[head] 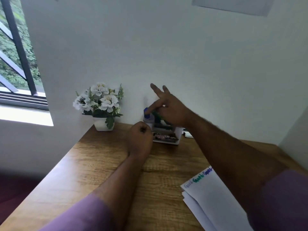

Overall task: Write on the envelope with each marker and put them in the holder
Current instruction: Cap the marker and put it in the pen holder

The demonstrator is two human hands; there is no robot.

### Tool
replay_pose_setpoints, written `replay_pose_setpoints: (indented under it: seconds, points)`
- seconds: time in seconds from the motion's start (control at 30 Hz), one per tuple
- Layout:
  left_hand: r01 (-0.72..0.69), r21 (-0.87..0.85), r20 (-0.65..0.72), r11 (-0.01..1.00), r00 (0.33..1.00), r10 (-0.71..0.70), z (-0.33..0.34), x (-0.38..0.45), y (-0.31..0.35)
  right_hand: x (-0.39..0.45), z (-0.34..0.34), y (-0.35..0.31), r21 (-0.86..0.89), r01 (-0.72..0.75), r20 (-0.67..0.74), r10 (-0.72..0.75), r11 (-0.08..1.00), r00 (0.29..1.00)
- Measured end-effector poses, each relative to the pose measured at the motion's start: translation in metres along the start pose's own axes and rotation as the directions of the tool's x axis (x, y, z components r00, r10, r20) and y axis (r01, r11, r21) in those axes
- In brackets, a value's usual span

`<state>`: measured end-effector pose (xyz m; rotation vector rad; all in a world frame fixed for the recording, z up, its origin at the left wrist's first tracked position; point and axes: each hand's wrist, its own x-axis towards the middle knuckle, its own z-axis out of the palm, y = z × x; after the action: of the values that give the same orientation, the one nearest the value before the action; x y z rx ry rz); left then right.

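A white holder stands at the back of the wooden desk against the wall, with a blue-capped marker and a green marker upright in it. My right hand hovers over the holder, fingers spread, its index fingertip touching the blue cap. In front of the holder's left side, my left hand is curled into a fist; whether it touches the holder is unclear. White envelopes lie at the lower right, the top one bearing words in thin, green and blue ink.
A white pot of white artificial flowers stands left of the holder. The wooden desk runs to a white wall behind and another at the right. A barred window is at the far left. A small white object lies behind my right forearm.
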<state>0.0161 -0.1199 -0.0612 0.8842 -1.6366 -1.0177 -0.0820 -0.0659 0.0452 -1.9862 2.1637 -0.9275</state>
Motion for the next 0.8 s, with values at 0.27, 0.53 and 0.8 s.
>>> replay_pose_setpoints:
  seconds: [0.27, 0.53, 0.8]
  points:
    - [-0.327, 0.081, 0.41, 0.942, 0.872, 0.268, 0.015, -0.038, 0.021, -0.053, -0.05, 0.041, -0.026, -0.043, -0.32, 0.032, 0.999, 0.947]
    - [-0.372, 0.044, 0.76, 0.927, 0.615, 0.211, 0.031, -0.048, 0.027, -0.115, -0.044, 0.141, -0.555, -0.451, 0.01, 0.548, 0.699, 0.836]
    - [-0.325, -0.002, 0.753, 0.946, 0.621, 0.215, 0.034, -0.045, 0.017, -0.109, -0.033, 0.141, -0.753, -0.303, 0.004, 0.464, 0.584, 0.886]
